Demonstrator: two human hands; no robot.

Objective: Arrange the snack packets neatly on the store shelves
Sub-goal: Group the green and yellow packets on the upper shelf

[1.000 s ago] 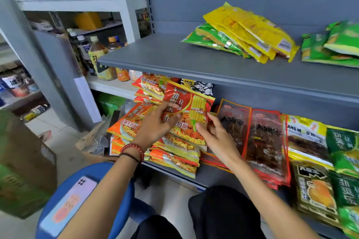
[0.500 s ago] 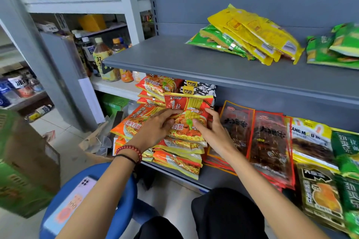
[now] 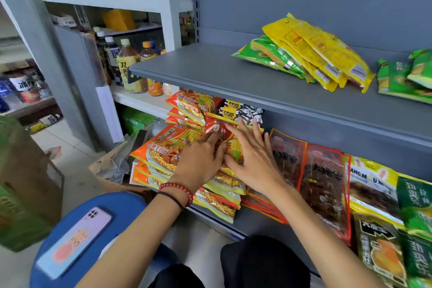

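Note:
A red and yellow noodle packet (image 3: 216, 127) lies on top of a stack of orange packets (image 3: 163, 149) on the lower grey shelf (image 3: 247, 224). My left hand (image 3: 201, 161) and my right hand (image 3: 251, 156) both press flat on this packet with straight, spread fingers. Most of the packet is hidden under the hands. More orange packets (image 3: 191, 106) and a black and white packet (image 3: 243, 112) lie behind, under the upper shelf (image 3: 210, 70). Dark brown packets with red edges (image 3: 322, 184) lean just right of my right hand.
Yellow and green packets (image 3: 308, 54) are piled on the upper shelf, with green ones (image 3: 406, 77) at its right. Yellow and green packets (image 3: 385, 206) fill the lower right. A blue stool (image 3: 131, 208) with a phone (image 3: 74, 241) stands at my left, beside cardboard boxes (image 3: 25, 184). Bottles (image 3: 131, 65) stand behind.
Both hands held the red and yellow packet upright by its sides; now it lies down on the stack, and both hands have opened flat on top of it.

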